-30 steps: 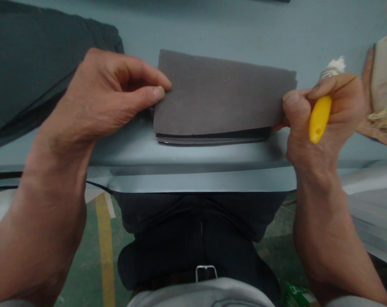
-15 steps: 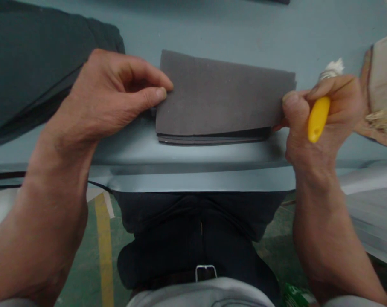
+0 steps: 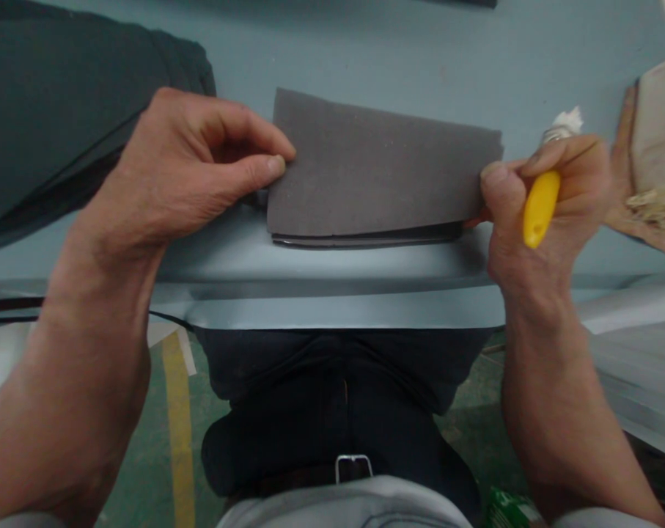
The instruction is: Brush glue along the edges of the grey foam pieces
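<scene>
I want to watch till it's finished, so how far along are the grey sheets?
Already done, it seems: the grey sheets are stacked. In hand: the left hand and right hand pinch the ends, the right also holding a yellow tool. Perhaps left: evening the edges, since lower sheets peek out.

1. We cannot count the layers [image 3: 365,240] beneath the top grey sheet [image 3: 384,169].
2. Our right hand [image 3: 557,194] hides what lies between the yellow handle [image 3: 542,210] and white tuft [image 3: 566,123].
3. Toward the left end of the tabletop [image 3: 365,66], a dark cloth [image 3: 73,110] runs out of view.
4. At its right, a tan pad [image 3: 659,121] is cut off.
5. Below its front edge, we find the green packet [image 3: 511,507] too blurred to read.
</scene>
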